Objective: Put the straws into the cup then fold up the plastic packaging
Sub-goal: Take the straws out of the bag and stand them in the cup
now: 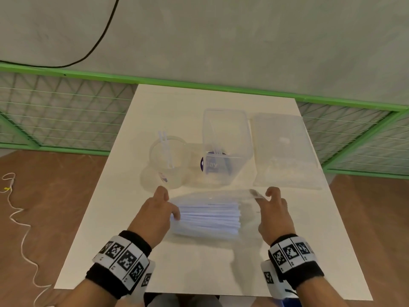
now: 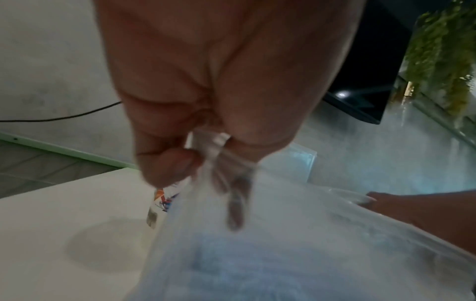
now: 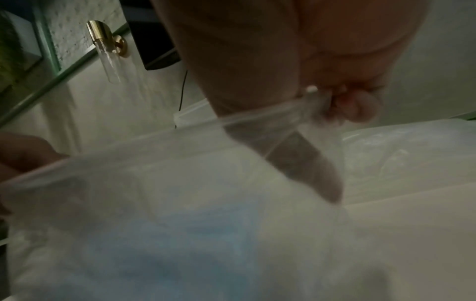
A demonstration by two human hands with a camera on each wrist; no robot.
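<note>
Both hands pinch the far edge of the plastic bag (image 1: 212, 216): the left hand (image 1: 155, 216) at its 9 o'clock corner, the right hand (image 1: 276, 213) at 3 o'clock, thumb against fingers. The bag lies on the white table (image 1: 199, 269), most straws (image 1: 210, 214) inside; two stand in the cup (image 1: 169, 161) at 11 o'clock. Judged: folding has begun early; next, draw that edge toward 6 o'clock. Beyond stand a clear box (image 1: 225, 147), a green rail (image 1: 177, 82) and a grey wall (image 1: 221, 36).

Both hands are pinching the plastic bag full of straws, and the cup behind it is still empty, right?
Not quite. The cup isn't empty: the head view shows a couple of straws already standing in it. The rest holds: the left hand and right hand each pinch an edge of the plastic bag, which is still full of straws.
</note>
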